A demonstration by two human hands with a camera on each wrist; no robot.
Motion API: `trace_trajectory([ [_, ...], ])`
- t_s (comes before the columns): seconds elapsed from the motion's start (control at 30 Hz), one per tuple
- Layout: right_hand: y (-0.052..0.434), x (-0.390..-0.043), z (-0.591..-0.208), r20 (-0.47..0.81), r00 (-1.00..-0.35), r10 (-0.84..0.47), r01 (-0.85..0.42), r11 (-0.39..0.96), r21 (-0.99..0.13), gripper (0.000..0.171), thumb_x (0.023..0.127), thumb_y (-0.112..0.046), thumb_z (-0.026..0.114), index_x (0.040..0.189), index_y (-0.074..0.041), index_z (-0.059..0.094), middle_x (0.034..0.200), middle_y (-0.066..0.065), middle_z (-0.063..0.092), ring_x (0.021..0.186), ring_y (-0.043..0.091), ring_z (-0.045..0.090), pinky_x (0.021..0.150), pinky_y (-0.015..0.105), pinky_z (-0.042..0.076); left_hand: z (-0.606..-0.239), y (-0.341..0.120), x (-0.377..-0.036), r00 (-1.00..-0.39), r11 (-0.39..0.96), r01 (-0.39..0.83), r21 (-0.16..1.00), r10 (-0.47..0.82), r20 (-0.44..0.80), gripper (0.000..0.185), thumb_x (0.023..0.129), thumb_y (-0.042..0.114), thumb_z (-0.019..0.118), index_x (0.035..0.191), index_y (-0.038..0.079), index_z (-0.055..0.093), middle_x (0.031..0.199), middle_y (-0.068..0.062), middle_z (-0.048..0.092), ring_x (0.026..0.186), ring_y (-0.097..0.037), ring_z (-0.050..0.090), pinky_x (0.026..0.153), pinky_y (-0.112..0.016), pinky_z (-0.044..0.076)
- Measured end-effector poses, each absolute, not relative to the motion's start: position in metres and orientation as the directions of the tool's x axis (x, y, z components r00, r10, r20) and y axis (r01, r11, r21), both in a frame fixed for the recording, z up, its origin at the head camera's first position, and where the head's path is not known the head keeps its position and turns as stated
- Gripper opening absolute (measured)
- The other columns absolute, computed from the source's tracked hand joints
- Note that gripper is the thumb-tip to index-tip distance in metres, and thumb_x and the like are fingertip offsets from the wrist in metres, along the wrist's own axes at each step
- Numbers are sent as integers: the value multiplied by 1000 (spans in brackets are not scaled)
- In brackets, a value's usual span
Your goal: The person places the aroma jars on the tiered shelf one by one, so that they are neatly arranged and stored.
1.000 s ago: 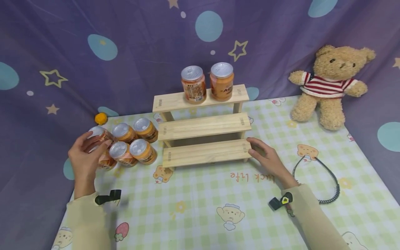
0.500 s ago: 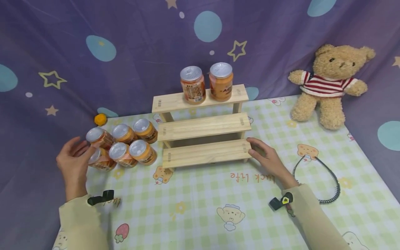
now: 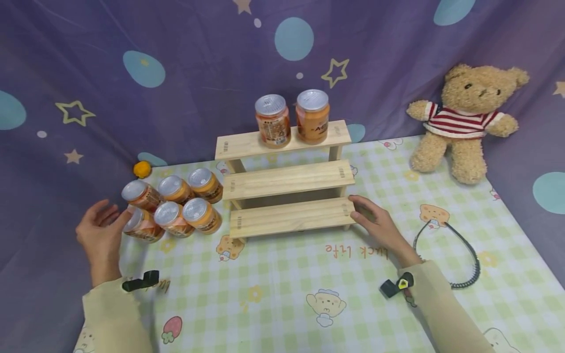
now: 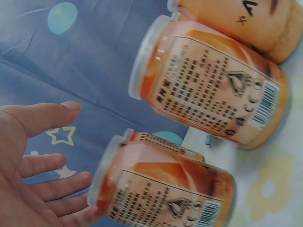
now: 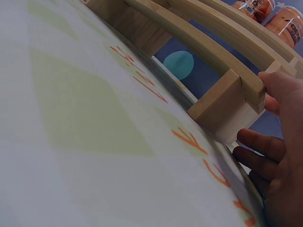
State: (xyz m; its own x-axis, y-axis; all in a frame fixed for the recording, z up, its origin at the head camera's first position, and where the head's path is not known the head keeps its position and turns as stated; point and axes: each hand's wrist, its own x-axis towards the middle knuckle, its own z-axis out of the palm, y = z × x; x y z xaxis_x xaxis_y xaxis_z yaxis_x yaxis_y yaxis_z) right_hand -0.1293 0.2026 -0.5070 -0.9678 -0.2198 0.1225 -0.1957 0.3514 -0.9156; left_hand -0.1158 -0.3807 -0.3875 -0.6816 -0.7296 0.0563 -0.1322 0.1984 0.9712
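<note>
Beside the leftmost jars, my left hand [image 3: 100, 235] has its fingers spread and loosely bent, holding nothing. In the head view its thumb overlaps the lid of the front-left jar [image 3: 143, 226]; contact is unclear. Behind that stands the back-left jar [image 3: 142, 195]. Both are orange with silvery lids, and their printed labels show in the left wrist view. My right hand [image 3: 377, 225] holds the right end of the lowest plank of a three-tier wooden display shelf [image 3: 291, 215] between thumb and forefinger. Its other fingers hang loosely under the plank in the right wrist view.
More orange jars [image 3: 201, 215] stand in two rows left of the shelf. Two jars [image 3: 312, 116] sit on the top tier. A teddy bear [image 3: 472, 122], a black coiled headband [image 3: 474, 264] and a small yellow ball [image 3: 142, 169] lie around the checked tablecloth [image 3: 273, 294].
My left hand has come off the back-left jar and drawn back to the left and towards me. The jars there are uncovered now. My right hand has stayed put.
</note>
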Motion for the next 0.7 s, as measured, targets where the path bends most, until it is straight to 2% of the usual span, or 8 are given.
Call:
trace_trajectory([
  [0.13, 203, -129, -507, 115, -969, -219, -189, 357, -915, 46, 102, -24, 59, 146, -13, 50, 152, 10, 51, 141, 33, 49, 110, 8, 36, -395, -381, -115, -681, 274, -243, 930, -731, 38, 60, 78, 9, 84, 133, 20, 64, 104, 16, 67, 93, 2, 60, 81, -6, 46],
  [0.23, 203, -129, -506, 109, -968, -225, -183, 342, -922, 46, 102, -22, 58, 146, -12, 50, 153, 12, 50, 141, 34, 49, 117, 26, 40, -400, -381, -113, -683, 326, -286, 901, -729, 47, 61, 78, 14, 85, 136, 19, 62, 113, 12, 67, 96, 2, 58, 81, -7, 44],
  [0.3, 202, -129, -506, 107, -968, -228, -180, 334, -925, 46, 103, -22, 57, 147, -11, 49, 153, 14, 49, 141, 36, 48, 118, 41, 39, -404, -381, -112, -688, 362, -308, 880, -724, 57, 63, 79, 18, 85, 137, 19, 61, 117, 8, 67, 97, 3, 57, 81, -7, 43],
  [0.37, 202, -129, -505, 104, -967, -233, -177, 323, -930, 46, 103, -21, 57, 147, -10, 49, 153, 15, 48, 141, 37, 47, 117, 50, 37, -407, -382, -111, -689, 400, -344, 850, -722, 61, 64, 80, 21, 84, 139, 19, 60, 122, 6, 66, 99, 4, 55, 81, -8, 41],
  [0.43, 202, -129, -506, 104, -967, -234, -178, 323, -929, 46, 103, -21, 57, 147, -10, 48, 153, 15, 48, 141, 37, 47, 117, 53, 36, -412, -382, -109, -694, 429, -354, 831, -716, 74, 65, 80, 21, 84, 140, 17, 60, 122, 5, 65, 98, 5, 54, 80, -8, 41],
  [0.5, 202, -129, -506, 105, -966, -236, -179, 322, -930, 46, 103, -20, 57, 147, -10, 48, 153, 15, 48, 141, 37, 47, 117, 53, 35, -416, -383, -107, -700, 437, -341, 832, -709, 86, 64, 80, 18, 83, 139, 14, 60, 117, 10, 64, 97, 6, 54, 78, -7, 41],
  [0.63, 203, -129, -506, 106, -967, -234, -178, 314, -932, 46, 103, -20, 57, 147, -10, 49, 153, 15, 49, 142, 36, 47, 117, 52, 35, -423, -383, -106, -703, 366, -255, 895, -706, 89, 56, 77, 6, 83, 130, 12, 64, 100, 21, 57, 90, 4, 52, 71, -3, 42],
  [0.7, 203, -129, -505, 105, -967, -233, -177, 314, -933, 46, 103, -20, 57, 147, -11, 49, 153, 14, 49, 142, 36, 47, 117, 51, 36, -425, -383, -106, -705, 336, -223, 915, -704, 86, 53, 77, 3, 82, 125, 13, 64, 97, 22, 56, 88, 3, 52, 68, -1, 43],
])
